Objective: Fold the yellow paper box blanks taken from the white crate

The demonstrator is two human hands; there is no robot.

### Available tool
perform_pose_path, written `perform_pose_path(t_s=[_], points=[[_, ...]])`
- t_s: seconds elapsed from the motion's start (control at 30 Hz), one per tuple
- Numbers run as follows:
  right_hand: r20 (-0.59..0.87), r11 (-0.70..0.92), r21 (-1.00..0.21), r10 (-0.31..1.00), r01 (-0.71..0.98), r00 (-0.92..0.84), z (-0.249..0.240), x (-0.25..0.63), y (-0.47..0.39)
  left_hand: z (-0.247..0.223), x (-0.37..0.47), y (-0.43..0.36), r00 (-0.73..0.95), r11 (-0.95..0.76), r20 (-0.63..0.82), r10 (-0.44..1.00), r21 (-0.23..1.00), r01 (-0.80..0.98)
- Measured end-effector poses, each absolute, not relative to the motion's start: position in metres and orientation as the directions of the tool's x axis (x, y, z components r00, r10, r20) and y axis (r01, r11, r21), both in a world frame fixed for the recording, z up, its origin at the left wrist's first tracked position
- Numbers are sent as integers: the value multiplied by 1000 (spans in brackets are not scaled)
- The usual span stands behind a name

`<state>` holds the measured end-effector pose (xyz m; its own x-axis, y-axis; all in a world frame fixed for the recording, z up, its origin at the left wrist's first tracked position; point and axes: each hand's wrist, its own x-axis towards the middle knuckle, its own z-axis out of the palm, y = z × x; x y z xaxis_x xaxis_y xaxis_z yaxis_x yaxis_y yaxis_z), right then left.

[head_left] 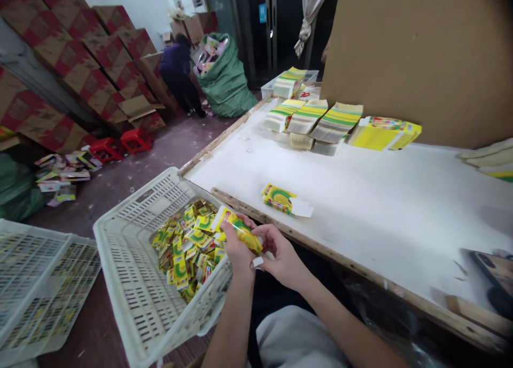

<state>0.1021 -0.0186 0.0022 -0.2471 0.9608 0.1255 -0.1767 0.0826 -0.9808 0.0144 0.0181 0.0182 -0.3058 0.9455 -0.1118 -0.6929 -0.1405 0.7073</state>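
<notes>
1. Cool indoor light makes the white tabletop the brightest area
2. The glass doors at the back are dim
3. Blur softens the phone and the distant person; print on the held packet looks smeared
4. Wide-angle distortion stretches the edges; the upper right corner darkens

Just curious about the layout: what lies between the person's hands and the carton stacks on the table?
In the head view: the table's wooden edge, then a single yellow carton with white flap out, on the white tabletop.
</notes>
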Motion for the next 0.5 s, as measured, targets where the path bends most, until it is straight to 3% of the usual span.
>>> perform_pose_path(t_s=[0.13,0.3,0.4,0.5], points=[[128,114,-991,965,-77,-229,4,100,-23,16,15,16,-268,-76,-153,951,726,-683],[203,246,-959,943,142,-263,8,100,-26,17,9,19,-333,-133,-99,938,782,-608],[135,153,-986,968,71,-213,2,97,-23,16,9,21,-310,-85,-138,941,788,-609],[62,52,-993,994,-107,-93,-6,99,-15,12,13,21,-260,-37,-173,950,766,-642]])
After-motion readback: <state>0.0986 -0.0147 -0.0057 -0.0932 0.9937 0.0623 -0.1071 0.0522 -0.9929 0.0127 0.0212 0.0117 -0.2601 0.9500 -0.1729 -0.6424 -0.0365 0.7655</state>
